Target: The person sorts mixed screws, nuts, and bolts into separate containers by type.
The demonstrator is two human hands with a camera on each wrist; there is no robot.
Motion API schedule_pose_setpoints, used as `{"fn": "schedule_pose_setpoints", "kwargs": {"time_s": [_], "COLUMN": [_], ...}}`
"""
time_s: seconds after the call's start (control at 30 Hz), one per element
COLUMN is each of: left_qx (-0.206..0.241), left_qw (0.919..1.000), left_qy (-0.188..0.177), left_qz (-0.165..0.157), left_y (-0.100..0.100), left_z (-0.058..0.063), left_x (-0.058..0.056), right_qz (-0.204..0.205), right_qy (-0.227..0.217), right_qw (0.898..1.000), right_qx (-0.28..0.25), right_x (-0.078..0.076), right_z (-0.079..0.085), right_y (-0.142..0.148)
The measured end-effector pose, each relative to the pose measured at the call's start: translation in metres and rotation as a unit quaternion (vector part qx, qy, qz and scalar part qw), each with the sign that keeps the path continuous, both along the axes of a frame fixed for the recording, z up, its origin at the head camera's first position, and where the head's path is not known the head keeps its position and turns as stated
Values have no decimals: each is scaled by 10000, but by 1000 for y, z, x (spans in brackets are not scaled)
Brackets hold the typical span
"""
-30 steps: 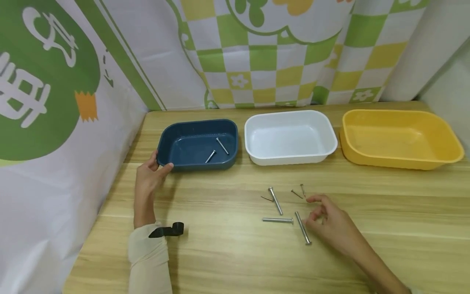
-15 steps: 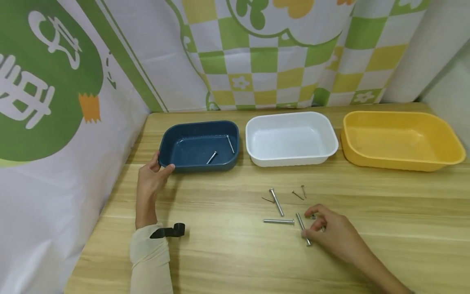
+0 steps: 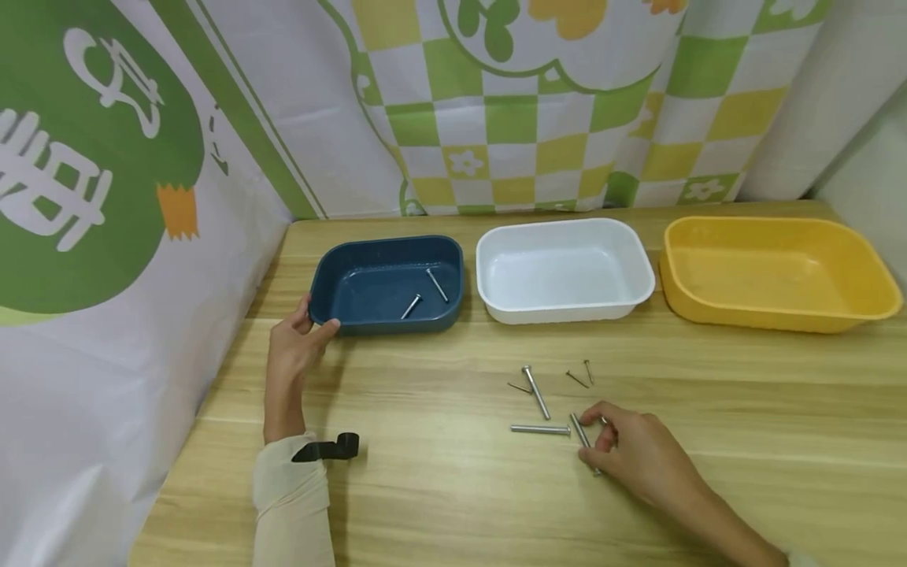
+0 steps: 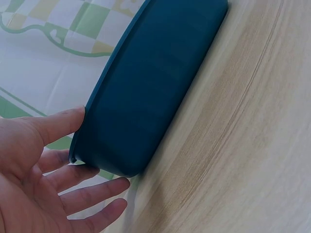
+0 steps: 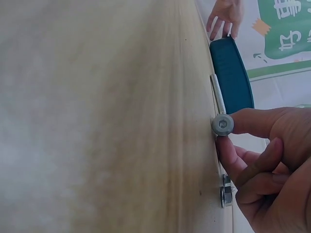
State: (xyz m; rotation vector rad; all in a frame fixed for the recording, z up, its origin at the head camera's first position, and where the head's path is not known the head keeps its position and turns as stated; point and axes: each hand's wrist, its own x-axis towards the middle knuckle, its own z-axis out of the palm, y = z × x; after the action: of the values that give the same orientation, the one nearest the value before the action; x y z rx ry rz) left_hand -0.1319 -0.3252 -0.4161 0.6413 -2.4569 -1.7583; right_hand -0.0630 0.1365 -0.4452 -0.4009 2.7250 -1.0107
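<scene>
My left hand [image 3: 296,346] holds the near left corner of a dark blue tray [image 3: 386,325], thumb and fingers on either side of the corner. In the left wrist view the other fingers [image 4: 95,196] stretch under the rim. Two bolts, one of them a long bolt [image 3: 437,285], lie inside. On the table, my right hand [image 3: 641,453] pinches a long silver bolt [image 3: 579,429] between thumb and index finger. Its socket head [image 5: 223,124] faces the right wrist camera. Hex heads [image 5: 226,191] show by the curled fingers; whether held or lying there, I cannot tell.
Left of the right hand lie a bolt [image 3: 540,430], another bolt [image 3: 537,394] and a small screw [image 3: 520,387]. Two more small screws [image 3: 577,379] lie just beyond. A white tray [image 3: 564,313] and a yellow tray [image 3: 772,316] stand along the back, before a patterned cloth [image 3: 506,142].
My right hand has come back from near the small screws and closed its fingertips on the long bolt. One bolt in the blue tray rolled right, then back left. The left hand stays put.
</scene>
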Motion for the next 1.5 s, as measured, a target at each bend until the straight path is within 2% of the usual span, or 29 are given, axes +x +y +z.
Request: {"fn": "schedule_pose_setpoints", "kwargs": {"time_s": [0.37, 0.6, 0.77, 0.9, 1.0, 1.23, 1.37, 1.5], "left_qx": [4, -110, -119, -129, -140, -242, -156, -113], "left_qw": [10000, 9999, 9999, 9999, 9998, 9995, 9997, 9998], "left_qy": [10, 37, 72, 62, 80, 72, 76, 81], "left_qz": [-11, -68, -96, -91, -120, -165, -172, -159], "left_y": [3, 1, 0, 0, 0, -1, -2, -3], "left_z": [1, 2, 2, 1, 1, 0, 0, 0], "left_x": [1, 3, 4, 5, 4, 5, 5, 3], "right_qz": [-191, -355, -355, -232, -113, -7, 75, 157], "right_qy": [-450, -809, -646, -383, -345, -783, -786, -537], "right_qw": [9975, 9910, 9887, 9902, 9893, 9758, 9730, 9736], "right_qx": [-502, -1007, -1302, -1322, -1411, -2043, -2170, -2212], "right_x": [-2, -4, -7, -10, -16, -34, -45, -60], "right_z": [5, 8, 13, 20, 27, 44, 53, 65], "right_y": [-1, -2, -1, -1, -1, -7, -11, -14]}}
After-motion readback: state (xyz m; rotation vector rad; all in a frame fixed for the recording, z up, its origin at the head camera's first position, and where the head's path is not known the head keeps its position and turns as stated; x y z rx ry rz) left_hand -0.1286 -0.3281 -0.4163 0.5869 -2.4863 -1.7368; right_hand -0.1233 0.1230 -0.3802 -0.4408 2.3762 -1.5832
